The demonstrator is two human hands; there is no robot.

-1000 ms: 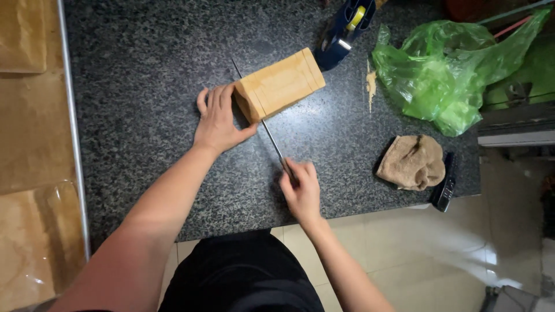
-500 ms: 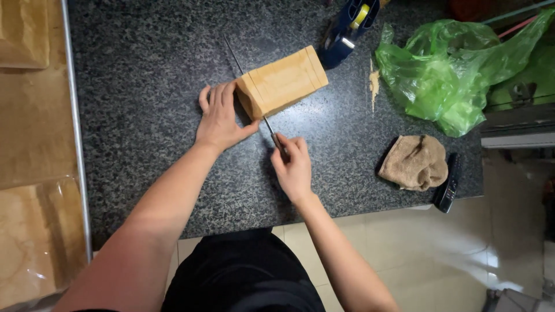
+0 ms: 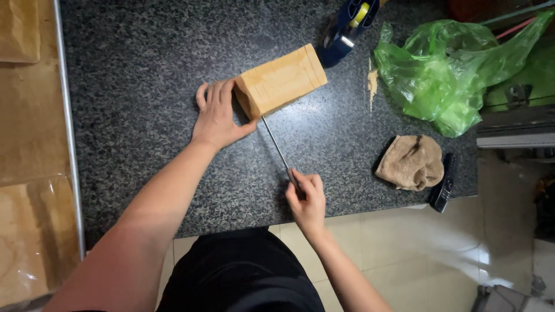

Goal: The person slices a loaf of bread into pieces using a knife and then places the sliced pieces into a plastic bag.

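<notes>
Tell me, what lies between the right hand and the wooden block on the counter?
In the head view, only the thin knife blade spans from the right hand to the wooden block; beneath it, bare dark granite counter.

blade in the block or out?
Mostly out. The knife blade shows bare between the wooden block and the right hand; only its tip meets the block's near end, which the left hand steadies.

A dark speckled stone counter (image 3: pixel 144 86) carries a tan block (image 3: pixel 280 81) near its middle. Beyond the block lies a blue tape dispenser (image 3: pixel 347 29), with a crumpled green plastic bag (image 3: pixel 439 75) to the right. A brown cloth (image 3: pixel 411 163) and a black remote (image 3: pixel 442 185) sit by the near edge.
</notes>
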